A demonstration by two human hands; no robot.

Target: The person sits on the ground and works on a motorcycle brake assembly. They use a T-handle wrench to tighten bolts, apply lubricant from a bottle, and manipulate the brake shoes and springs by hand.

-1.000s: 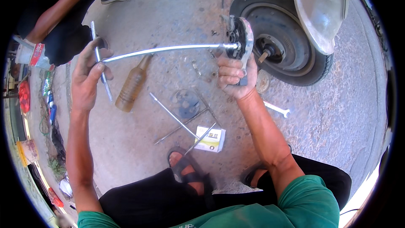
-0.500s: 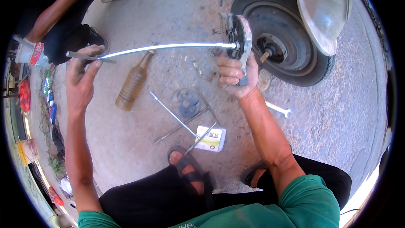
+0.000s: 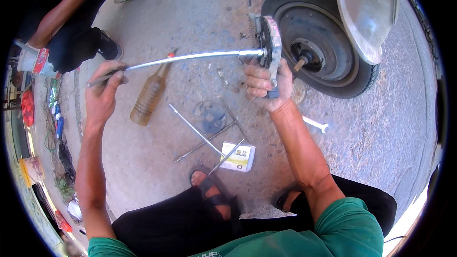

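In my left hand [image 3: 101,96] is the crossbar of a T-handle socket wrench [image 3: 190,57], the fingers closed about it. Its long shiny shaft runs right, and the socket end meets a fitting on the face of a round metal brake plate [image 3: 273,43]. My right hand [image 3: 266,84] grips that plate from below and keeps it upright above the ground, its face toward the wrench. My right palm hides the plate's lower part.
Right of the plate stands a wheel with tyre [image 3: 328,43] and protruding axle. Below lie a brown bottle [image 3: 148,96], crossed T-handle wrenches [image 3: 197,131], a small white-yellow box [image 3: 238,157] and a spanner [image 3: 315,123]. Another person's arm [image 3: 64,12] shows at upper left.
My left hand has moved slightly right, and the wrench's crossbar has turned, its left end now tilting downward. The plate stays almost in place in my right hand.
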